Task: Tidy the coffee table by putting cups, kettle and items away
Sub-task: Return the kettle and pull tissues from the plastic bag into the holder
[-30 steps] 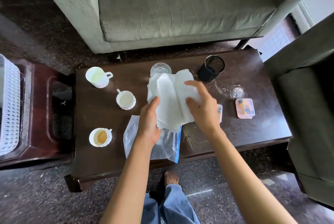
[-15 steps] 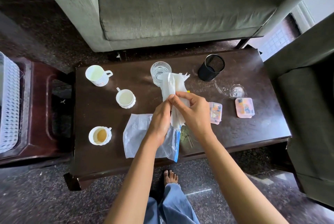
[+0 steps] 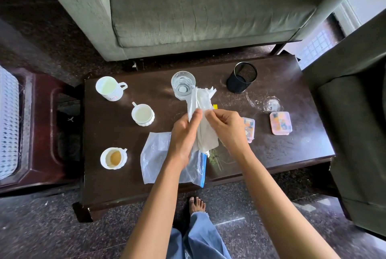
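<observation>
A dark wooden bench [image 3: 292, 150] stood on a speckled stone floor [image 3: 41, 227], a grey sofa [image 3: 188, 8] beyond it. Nearest, a clear bag [image 3: 154, 160] lay at the bench's front edge. Above it the left hand [image 3: 183, 135] and right hand [image 3: 227, 129] each had a closed grip on a folded white tissue [image 3: 203, 110]. A stained cup [image 3: 113, 158] sat front left, two cups [image 3: 143, 114] [image 3: 109, 88] farther back, and a glass [image 3: 183, 84] just behind the tissue.
</observation>
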`<state>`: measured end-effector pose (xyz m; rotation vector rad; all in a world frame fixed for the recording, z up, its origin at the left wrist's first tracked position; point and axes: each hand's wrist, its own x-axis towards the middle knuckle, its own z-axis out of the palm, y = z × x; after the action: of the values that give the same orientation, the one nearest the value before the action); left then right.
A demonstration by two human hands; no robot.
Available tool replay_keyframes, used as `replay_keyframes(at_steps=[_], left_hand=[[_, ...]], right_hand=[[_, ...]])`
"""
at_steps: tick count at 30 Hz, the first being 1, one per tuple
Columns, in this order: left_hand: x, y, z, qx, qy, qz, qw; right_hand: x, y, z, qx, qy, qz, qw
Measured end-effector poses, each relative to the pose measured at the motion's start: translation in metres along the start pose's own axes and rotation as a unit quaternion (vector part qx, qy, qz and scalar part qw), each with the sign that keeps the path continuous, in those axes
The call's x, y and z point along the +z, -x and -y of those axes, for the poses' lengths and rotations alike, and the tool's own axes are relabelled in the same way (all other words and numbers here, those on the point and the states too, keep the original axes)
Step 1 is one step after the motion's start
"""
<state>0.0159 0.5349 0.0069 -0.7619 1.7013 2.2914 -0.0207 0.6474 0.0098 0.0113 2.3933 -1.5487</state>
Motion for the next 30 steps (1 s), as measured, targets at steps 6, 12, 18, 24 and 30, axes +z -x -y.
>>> replay_keyframes(at_steps=[6, 12, 18, 24, 30], left_hand=[[-0.003, -0.004, 0.006, -0.016, -0.023, -0.079, 0.996], [-0.013, -0.008, 0.003, -0.047, 0.038, -0.094, 0.994], [-0.023, -0.01, 0.0, -0.052, 0.077, -0.103, 0.99], [-0.017, -0.005, -0.003, -0.048, 0.069, -0.055, 0.995], [-0.02, -0.005, 0.001, -0.01, 0.041, -0.07, 0.997]], right_hand=[[-0.003, -0.001, -0.004, 0.043, -0.056, 0.012, 0.997], [-0.015, -0.005, 0.007, 0.182, -0.222, -0.013, 0.958], [-0.028, -0.011, 0.008, 0.205, -0.288, -0.01, 0.935], [-0.027, -0.009, 0.01, 0.165, -0.24, 0.011, 0.957], [-0.026, -0.008, 0.013, 0.154, -0.201, -0.001, 0.967]])
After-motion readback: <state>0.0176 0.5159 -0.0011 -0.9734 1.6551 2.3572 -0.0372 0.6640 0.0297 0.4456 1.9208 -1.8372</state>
